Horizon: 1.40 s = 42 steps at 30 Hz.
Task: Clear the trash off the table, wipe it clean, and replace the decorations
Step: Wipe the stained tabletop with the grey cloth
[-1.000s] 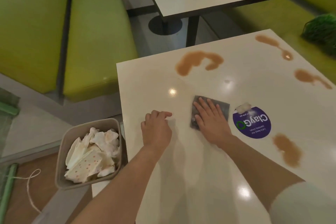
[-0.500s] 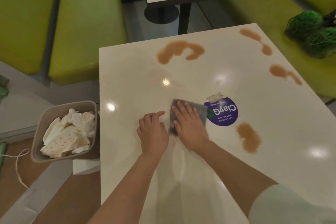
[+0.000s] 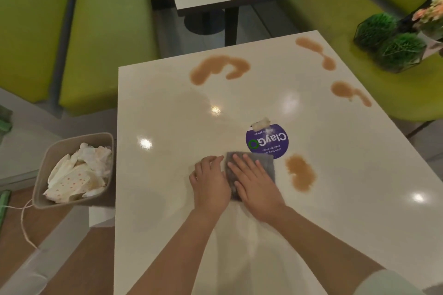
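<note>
- Right hand (image 3: 255, 185): flat on grey cloth (image 3: 266, 165), fingers straight and spread, pressing it onto worktop (image 3: 167, 175); grip released, nothing clasped.
- Left hand (image 3: 211, 181): resting on worktop just beside cloth's left edge, fingers loosely curled, holding nothing; grip released.
- Cloth: near centre of worktop, its far right corner overlapping round purple sticker (image 3: 267, 141).
- Brown spills: one (image 3: 300, 175) just right of cloth, one (image 3: 219, 72) near far edge, two (image 3: 316, 51) (image 3: 348, 92) along right edge toward far right corner.
- Bin (image 3: 72, 170): off worktop's left edge, filled with crumpled paper trash (image 3: 79, 175).
- Green plant decorations (image 3: 388, 40): on green bench (image 3: 359, 91) beyond right edge, off worktop.
</note>
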Each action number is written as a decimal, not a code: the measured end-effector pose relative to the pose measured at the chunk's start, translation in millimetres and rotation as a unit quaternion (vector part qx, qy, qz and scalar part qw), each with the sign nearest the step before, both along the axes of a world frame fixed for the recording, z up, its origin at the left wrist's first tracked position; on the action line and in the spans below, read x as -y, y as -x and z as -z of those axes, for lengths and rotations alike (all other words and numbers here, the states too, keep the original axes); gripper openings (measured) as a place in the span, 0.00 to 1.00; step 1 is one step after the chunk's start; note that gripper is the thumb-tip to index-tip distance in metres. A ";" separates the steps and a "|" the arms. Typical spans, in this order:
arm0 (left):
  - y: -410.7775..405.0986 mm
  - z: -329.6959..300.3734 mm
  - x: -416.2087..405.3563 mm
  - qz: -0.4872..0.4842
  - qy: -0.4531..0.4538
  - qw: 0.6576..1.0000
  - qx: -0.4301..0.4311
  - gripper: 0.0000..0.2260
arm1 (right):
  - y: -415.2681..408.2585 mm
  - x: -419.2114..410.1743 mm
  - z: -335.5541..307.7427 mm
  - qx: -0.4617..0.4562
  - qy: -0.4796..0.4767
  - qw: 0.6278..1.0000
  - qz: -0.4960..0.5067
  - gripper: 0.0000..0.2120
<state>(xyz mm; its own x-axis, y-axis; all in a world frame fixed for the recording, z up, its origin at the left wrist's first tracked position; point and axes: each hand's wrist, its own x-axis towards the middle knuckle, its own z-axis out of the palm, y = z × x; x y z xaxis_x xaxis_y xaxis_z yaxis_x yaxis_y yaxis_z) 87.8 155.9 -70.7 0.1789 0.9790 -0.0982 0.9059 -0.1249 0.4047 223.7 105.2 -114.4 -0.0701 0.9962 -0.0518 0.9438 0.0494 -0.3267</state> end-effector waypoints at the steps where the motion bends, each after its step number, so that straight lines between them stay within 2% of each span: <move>1: -2.9 -0.4 0.3 0.004 -0.004 1.000 -0.002 0.20 | -7.1 9.1 0.1 0.001 0.000 1.000 -0.022 0.25; 3: -5.7 -0.6 1.1 0.012 -0.019 1.000 0.000 0.20 | -27.8 8.0 0.3 0.013 0.006 1.000 -0.027 0.25; 8: -10.9 -2.0 7.5 0.036 -0.023 0.999 0.007 0.21 | -31.9 -24.9 -6.9 -0.001 0.043 0.996 0.080 0.32; 12: -14.3 2.6 13.3 0.052 -0.012 0.998 -0.026 0.22 | -5.9 21.5 -3.3 0.006 -0.009 0.999 0.036 0.27; 15: -21.6 2.5 14.1 0.062 -0.015 0.997 -0.041 0.21 | -18.8 58.1 -1.7 0.006 -0.013 0.999 0.041 0.26; 21: -44.8 -2.3 12.9 0.092 0.001 0.994 -0.054 0.23 | -46.1 24.1 1.0 0.003 -0.001 0.992 0.128 0.27; 27: -42.9 -8.4 2.3 0.165 0.004 0.979 -0.122 0.23 | -55.0 85.1 -1.5 0.014 -0.010 0.997 0.081 0.25; 31: -43.6 -12.6 -5.3 0.195 0.018 0.970 -0.146 0.24 | -93.7 74.1 -5.5 0.023 0.031 0.984 0.171 0.27; 34: -47.0 -12.3 -3.1 0.194 0.029 0.969 -0.147 0.24 | -86.7 40.2 -8.3 0.007 0.036 0.974 0.223 0.31; 36: -47.2 -9.8 0.0 0.189 0.023 0.972 -0.137 0.22 | -66.7 38.1 -8.6 0.003 0.030 0.977 0.210 0.30; 38: -46.2 -9.5 -0.1 0.184 0.004 0.975 -0.128 0.21 | -58.3 55.1 -7.1 0.010 0.028 0.989 0.145 0.28; 40: -46.9 -10.9 0.8 0.192 0.010 0.972 -0.136 0.21 | -74.2 74.5 -6.3 0.011 0.029 0.996 0.086 0.26; 42: -47.7 -12.6 1.0 0.198 0.013 0.967 -0.158 0.20 | -101.9 79.5 -5.7 0.023 0.032 0.995 0.094 0.26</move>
